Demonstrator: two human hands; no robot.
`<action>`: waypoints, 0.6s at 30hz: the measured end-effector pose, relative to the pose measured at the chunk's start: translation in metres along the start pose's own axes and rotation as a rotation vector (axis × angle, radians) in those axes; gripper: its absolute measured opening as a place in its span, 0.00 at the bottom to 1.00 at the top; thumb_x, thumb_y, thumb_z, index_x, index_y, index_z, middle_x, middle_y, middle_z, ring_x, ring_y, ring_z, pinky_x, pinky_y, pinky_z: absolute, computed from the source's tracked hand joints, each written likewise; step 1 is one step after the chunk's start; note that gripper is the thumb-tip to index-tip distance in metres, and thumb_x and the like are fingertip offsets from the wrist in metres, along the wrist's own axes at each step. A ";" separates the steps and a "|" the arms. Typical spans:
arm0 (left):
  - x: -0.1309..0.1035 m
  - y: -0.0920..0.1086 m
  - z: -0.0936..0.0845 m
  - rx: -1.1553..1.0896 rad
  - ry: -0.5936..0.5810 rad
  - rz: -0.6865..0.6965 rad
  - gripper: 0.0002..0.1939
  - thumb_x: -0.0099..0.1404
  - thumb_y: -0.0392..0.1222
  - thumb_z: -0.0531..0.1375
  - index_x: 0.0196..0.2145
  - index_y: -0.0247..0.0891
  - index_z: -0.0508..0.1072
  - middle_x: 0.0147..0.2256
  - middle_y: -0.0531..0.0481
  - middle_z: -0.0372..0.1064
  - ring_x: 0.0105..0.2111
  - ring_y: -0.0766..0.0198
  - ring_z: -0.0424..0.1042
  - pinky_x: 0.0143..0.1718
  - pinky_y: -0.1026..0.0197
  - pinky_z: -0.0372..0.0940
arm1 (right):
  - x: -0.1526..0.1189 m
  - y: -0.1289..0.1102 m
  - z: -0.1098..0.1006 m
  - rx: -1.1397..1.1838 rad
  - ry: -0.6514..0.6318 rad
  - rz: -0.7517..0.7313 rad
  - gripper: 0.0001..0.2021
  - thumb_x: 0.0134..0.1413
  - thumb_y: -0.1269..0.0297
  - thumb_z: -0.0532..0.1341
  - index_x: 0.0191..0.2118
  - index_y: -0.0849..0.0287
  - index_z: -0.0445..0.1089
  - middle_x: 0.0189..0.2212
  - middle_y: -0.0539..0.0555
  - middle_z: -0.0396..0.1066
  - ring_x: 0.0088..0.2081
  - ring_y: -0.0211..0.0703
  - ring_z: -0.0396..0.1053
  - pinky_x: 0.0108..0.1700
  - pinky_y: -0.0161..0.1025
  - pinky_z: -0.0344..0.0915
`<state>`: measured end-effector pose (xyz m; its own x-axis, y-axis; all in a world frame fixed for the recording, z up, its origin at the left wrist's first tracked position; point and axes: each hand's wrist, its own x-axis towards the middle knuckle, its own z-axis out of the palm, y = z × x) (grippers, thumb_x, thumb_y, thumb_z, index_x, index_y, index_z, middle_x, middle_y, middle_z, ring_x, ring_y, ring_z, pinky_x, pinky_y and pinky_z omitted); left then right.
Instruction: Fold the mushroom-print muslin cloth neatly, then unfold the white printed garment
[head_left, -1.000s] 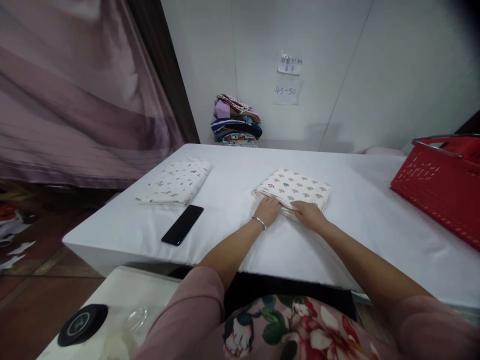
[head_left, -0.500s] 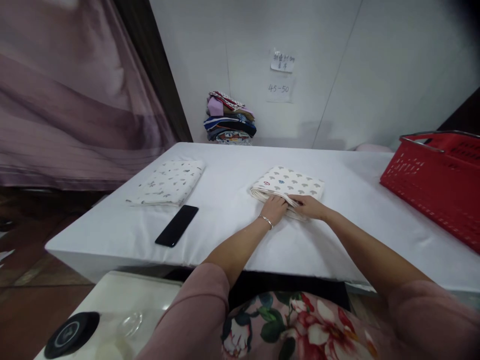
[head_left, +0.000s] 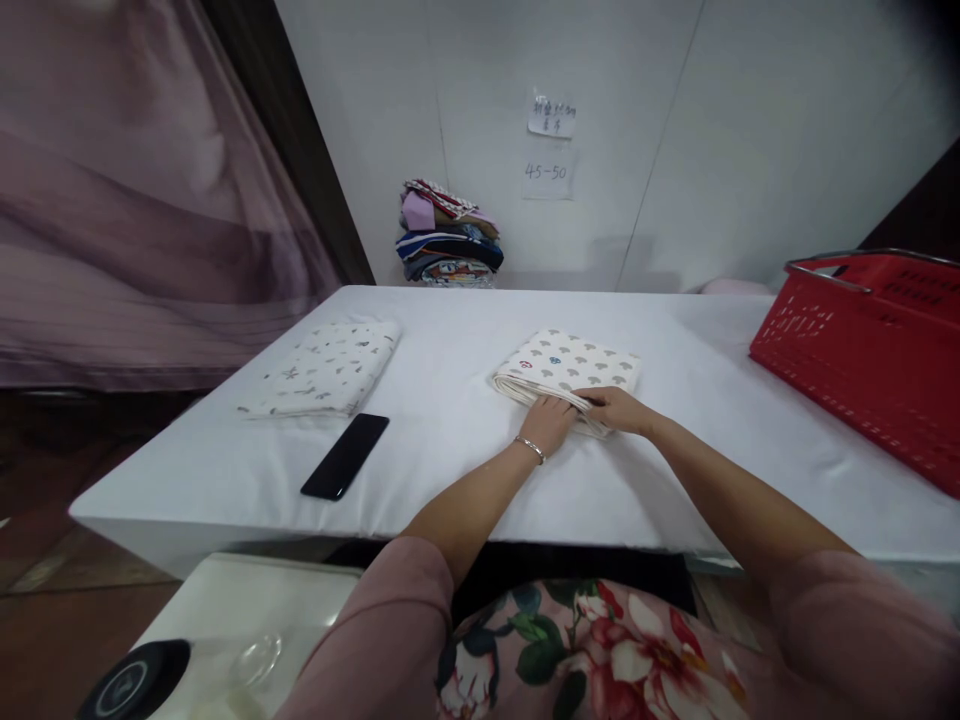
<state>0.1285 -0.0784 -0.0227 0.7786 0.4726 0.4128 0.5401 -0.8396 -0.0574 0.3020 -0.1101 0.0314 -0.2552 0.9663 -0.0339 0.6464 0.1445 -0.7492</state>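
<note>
A folded cream cloth (head_left: 574, 362) with grey mushroom-like prints, plus a small red one and a small blue one, lies on the white-covered table (head_left: 442, 380). Its layered near edge faces me. My left hand (head_left: 551, 422), with a silver bracelet at the wrist, has its fingers tucked into the folds at that edge. Just right of it, my right hand (head_left: 619, 410) grips the upper layers near the front corner, thumb and fingers closed on the fabric. Some fingertips of both hands are hidden by the cloth.
Another folded printed cloth (head_left: 330, 368) lies on the left, with a black phone (head_left: 346, 457) in front of it. A red basket (head_left: 862, 350) stands at the right. Folded fabrics (head_left: 450, 235) are stacked behind the table. A white surface (head_left: 247, 600) sits low at the left.
My view has turned slightly, so everything sits a little further left. Both hands stay at the same near edge of the folded cloth, with hardly any movement.
</note>
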 end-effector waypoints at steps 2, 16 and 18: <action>0.003 0.004 0.002 0.005 0.012 0.034 0.12 0.68 0.35 0.49 0.43 0.37 0.71 0.43 0.45 0.69 0.47 0.59 0.64 0.46 0.55 0.57 | 0.000 0.000 0.000 0.030 0.000 -0.012 0.26 0.43 0.73 0.55 0.51 0.52 0.70 0.44 0.46 0.74 0.47 0.46 0.69 0.50 0.40 0.65; -0.002 0.019 0.005 -0.055 0.029 0.005 0.10 0.67 0.35 0.51 0.36 0.34 0.71 0.37 0.45 0.70 0.42 0.59 0.67 0.42 0.56 0.61 | -0.012 0.012 0.013 -0.155 0.081 -0.144 0.25 0.47 0.71 0.54 0.54 0.54 0.66 0.51 0.50 0.69 0.52 0.48 0.65 0.56 0.47 0.60; -0.006 0.020 0.004 -0.078 0.026 -0.011 0.08 0.67 0.35 0.52 0.37 0.34 0.71 0.38 0.45 0.70 0.41 0.60 0.68 0.42 0.56 0.61 | -0.016 0.013 0.018 -0.272 0.074 -0.235 0.26 0.50 0.70 0.52 0.57 0.54 0.62 0.53 0.52 0.67 0.54 0.48 0.63 0.56 0.48 0.59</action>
<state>0.1360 -0.0965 -0.0300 0.7633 0.4759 0.4369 0.5215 -0.8531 0.0180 0.3018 -0.1272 0.0104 -0.3731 0.9114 0.1736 0.7463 0.4060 -0.5275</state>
